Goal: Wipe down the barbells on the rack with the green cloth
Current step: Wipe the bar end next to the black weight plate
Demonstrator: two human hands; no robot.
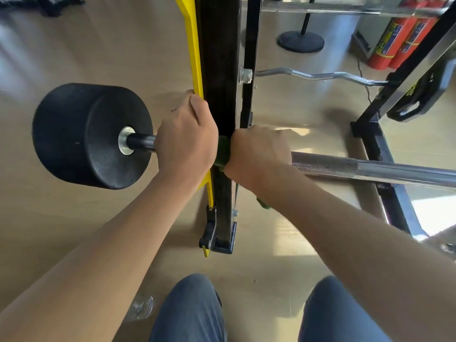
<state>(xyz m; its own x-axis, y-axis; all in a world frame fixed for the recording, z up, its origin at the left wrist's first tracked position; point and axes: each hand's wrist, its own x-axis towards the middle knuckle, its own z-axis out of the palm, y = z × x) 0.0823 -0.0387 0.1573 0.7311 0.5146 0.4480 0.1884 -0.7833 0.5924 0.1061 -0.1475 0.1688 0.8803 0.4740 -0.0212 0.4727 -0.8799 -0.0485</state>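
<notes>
Green cloth [222,150] between hands, against upright [219,70].

Red extinguishers [404,30] far right; round black stand base [300,41] on floor.

Honestly nothing you can read here; the red extinguishers [404,33] have yellow labels but they're a blur; same for the yellow print on the black plate [417,95] at the rack's right edge.

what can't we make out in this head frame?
- Green cloth: mostly hidden under the right hand.
- Long steel barbell: right end cut off by the frame edge.
- Left hand: covers the bar beside the black cylindrical weight.
- Red extinguishers: labels blurred.
</notes>
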